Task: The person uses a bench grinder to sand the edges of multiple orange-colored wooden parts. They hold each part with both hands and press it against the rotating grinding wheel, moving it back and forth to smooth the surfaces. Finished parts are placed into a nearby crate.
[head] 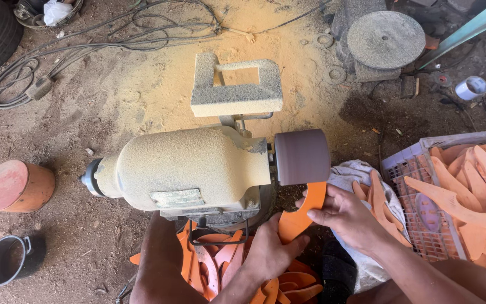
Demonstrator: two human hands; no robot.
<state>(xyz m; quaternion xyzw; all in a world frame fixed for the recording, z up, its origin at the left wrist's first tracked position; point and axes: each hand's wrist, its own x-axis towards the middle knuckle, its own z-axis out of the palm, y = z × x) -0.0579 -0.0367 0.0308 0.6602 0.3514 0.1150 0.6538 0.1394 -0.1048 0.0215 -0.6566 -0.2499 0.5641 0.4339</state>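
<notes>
A curved orange wooden piece (306,209) is pressed up against the underside of a purple-brown sanding drum (302,156). The drum is mounted on the right end of a dust-covered electric motor (189,167). My left hand (270,247) grips the piece's lower end. My right hand (345,216) holds its upper part just below the drum. More orange pieces (220,270) lie piled under the motor, partly hidden by my left arm.
A pale plastic crate (417,169) of orange shaped pieces stands at the right, with a white cloth (355,171) and more pieces beside it. Sawdust covers the ground. Cables (85,50) lie at back left, an orange pot (18,187) and a black pot (4,260) at left, a round stone disc (386,39) behind.
</notes>
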